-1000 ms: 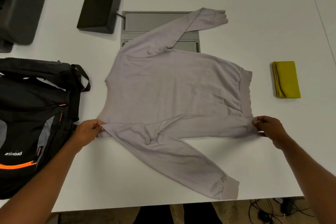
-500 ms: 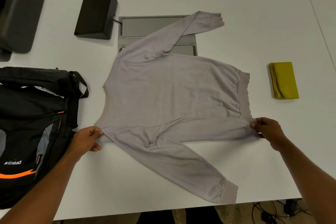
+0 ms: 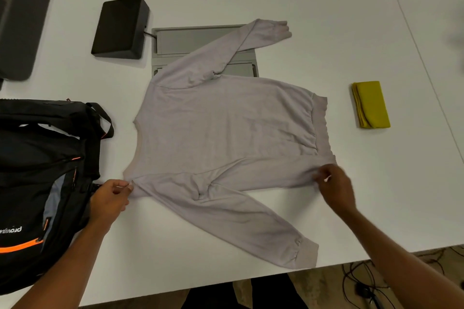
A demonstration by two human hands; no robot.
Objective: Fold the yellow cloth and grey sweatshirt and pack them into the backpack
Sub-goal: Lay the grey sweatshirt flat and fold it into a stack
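Grey sweatshirt (image 3: 226,128) lies flat across the table (image 3: 326,7), collar toward the backpack (image 3: 37,183), its near side already turned in as a narrow band. The left hand (image 3: 110,198) pinches the shoulder corner and the right hand (image 3: 335,187) pinches the hem corner, likely to keep that fold line straight and taut. One sleeve trails toward the table's near edge, its cuff close to hanging off; the other lies over a grey panel (image 3: 198,40). Yellow cloth (image 3: 371,105) sits folded, well apart, with open tabletop around it.
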